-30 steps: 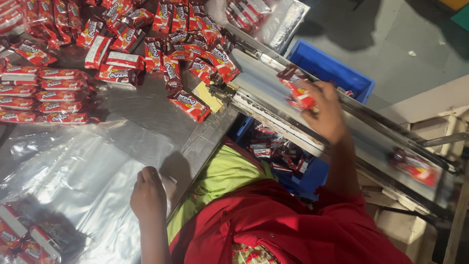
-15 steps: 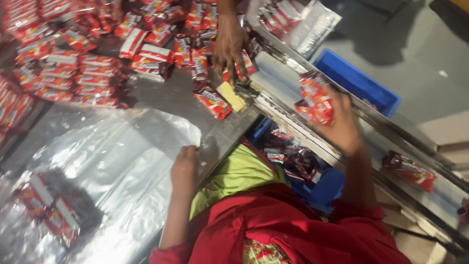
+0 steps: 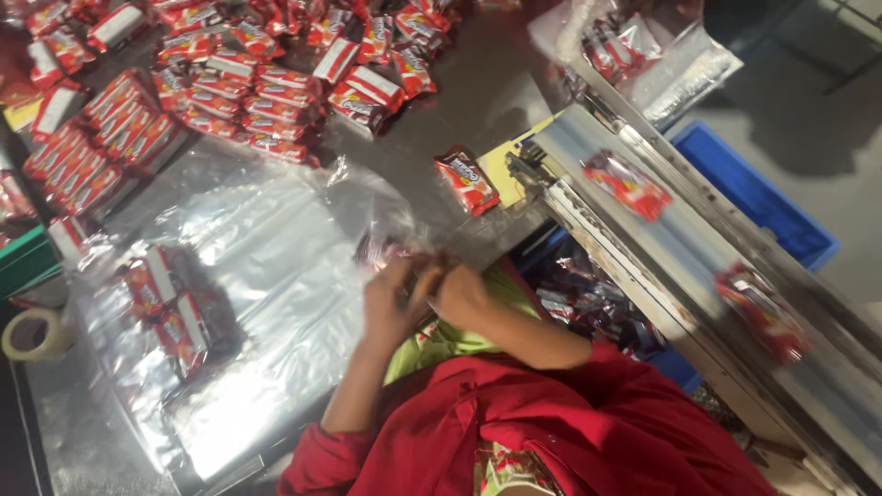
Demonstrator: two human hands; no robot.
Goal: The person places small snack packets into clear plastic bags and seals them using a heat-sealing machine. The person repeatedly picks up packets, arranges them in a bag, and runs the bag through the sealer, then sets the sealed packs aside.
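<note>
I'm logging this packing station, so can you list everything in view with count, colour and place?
snack packets: many, red, stacked at table's far side
single packet: one, red, near conveyor
plastic bags: stack, clear, table centre
filled bag: one, red packets inside, left
tape roll: one, beige, left edge
conveyor: one, grey, right, carrying packets
crate: blue, beyond the conveyor
left hand, right hand: together at a bag's edge; grip unclear

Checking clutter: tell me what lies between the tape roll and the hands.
Head view: clear plastic bags, some holding red packets, lie between tape roll and hands.
</note>
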